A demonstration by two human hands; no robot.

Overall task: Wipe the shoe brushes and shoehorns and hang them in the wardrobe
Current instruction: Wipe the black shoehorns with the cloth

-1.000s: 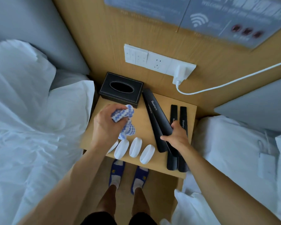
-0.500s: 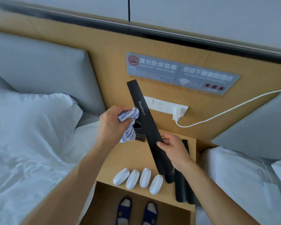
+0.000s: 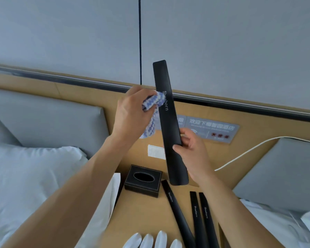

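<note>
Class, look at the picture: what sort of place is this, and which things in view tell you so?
Probably a hotel bedroom: a white pillow against a padded headboard, a wall sign with a Wi-Fi symbol, and a tissue box on the bedside table.

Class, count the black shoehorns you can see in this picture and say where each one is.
4. One shoehorn is held upright in the right hand. Three lie on the wooden table: one slanted and two side by side. Others may be out of frame.

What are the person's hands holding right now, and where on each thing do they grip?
The right hand grips a black shoehorn around its lower part, nearly upright. The left hand holds a bunched blue-and-white cloth against the shoehorn's upper part.
</note>
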